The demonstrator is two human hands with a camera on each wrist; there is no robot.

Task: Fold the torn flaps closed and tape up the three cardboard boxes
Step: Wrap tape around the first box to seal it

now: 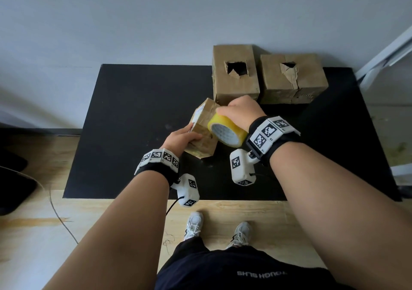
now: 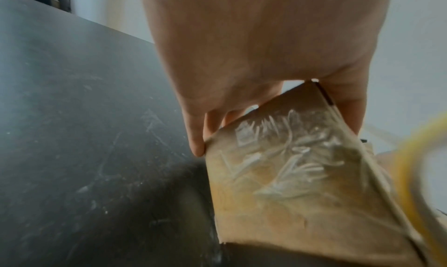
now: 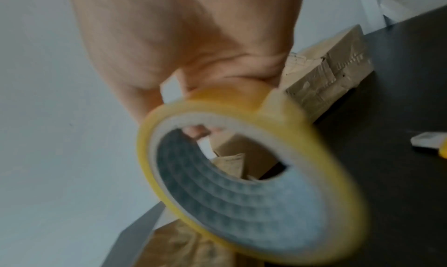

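A small cardboard box (image 1: 201, 131) is tilted up on the black mat (image 1: 133, 111), its faces covered in wrinkled clear tape (image 2: 285, 156). My left hand (image 1: 180, 139) grips its near left side, thumb and fingers curled round the edges. My right hand (image 1: 242, 111) holds a yellow tape roll (image 1: 226, 132) against the box's right side; in the right wrist view the tape roll (image 3: 241, 171) is blurred. Two larger boxes stand behind: one (image 1: 235, 73) with an open torn hole on top, the other (image 1: 292, 77) with a ragged torn flap.
The mat lies against a grey wall (image 1: 156, 22), with wooden floor (image 1: 44, 222) around it. A white and yellow tool (image 3: 428, 143) lies on the mat to the right. A white frame (image 1: 388, 55) leans at the far right. My feet (image 1: 218, 229) stand at the mat's near edge.
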